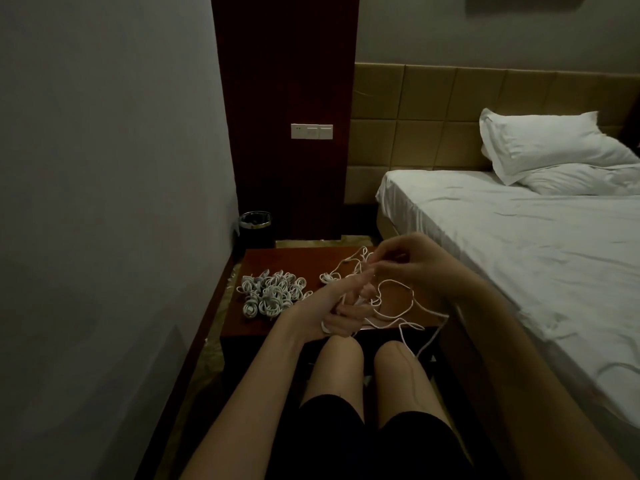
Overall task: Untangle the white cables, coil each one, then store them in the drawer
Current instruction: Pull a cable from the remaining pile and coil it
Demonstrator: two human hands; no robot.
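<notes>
A loose white cable [398, 318] runs in loops between my two hands over the dark wooden nightstand [277, 259]. My left hand [341, 306] grips part of it, with a loop showing under the palm. My right hand [408, 263] pinches a strand of the same cable a little higher and to the right. One end of the cable hangs over the nightstand's front edge toward my knees. A pile of several coiled white cables [272, 292] lies on the left part of the nightstand. No drawer is visible; my hands and knees cover the nightstand's front.
A bed with white sheets [519, 244] and a pillow [550, 147] stands close on the right. A grey wall runs along the left. A small black waste bin [255, 226] sits behind the nightstand, below a wall switch panel [311, 131].
</notes>
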